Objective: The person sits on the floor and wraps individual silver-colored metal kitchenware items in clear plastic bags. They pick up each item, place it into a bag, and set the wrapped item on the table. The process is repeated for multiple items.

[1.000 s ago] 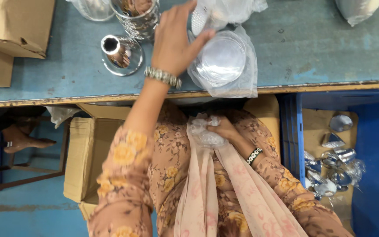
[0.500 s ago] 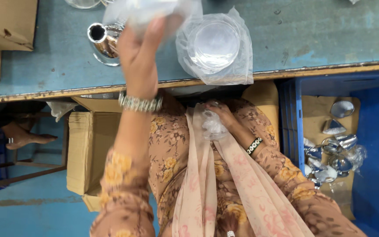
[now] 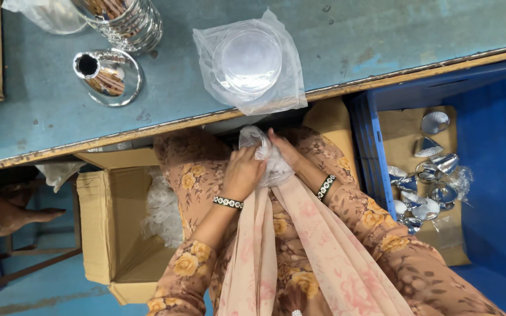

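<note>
1. Blue-painted, scuffed worktable fills the top of the view, its worn wooden edge running just above the person's lap.
2. Below that edge, both hands meet on a crumpled clear plastic bag held against the floral clothing, close under the table's rim.
3. Left hand has its fingers curled shut on the bag's left side; a beaded bracelet sits at the wrist.
4. Right hand pinches the bag from the right, fingers closed on the plastic; what lies inside the bag cannot be told.
5. Directly above, on the table near its edge, a round clear piece wrapped in a plastic bag lies flat.
6. Left of it stands a shiny metal funnel-shaped piece, and beyond that a ribbed chrome cylinder at the top edge.
7. An open cardboard box sits on the floor at the person's left, with white plastic wrapping inside.
8. At the right, a blue crate holds a cardboard liner with several small silver cone-shaped parts.
</note>
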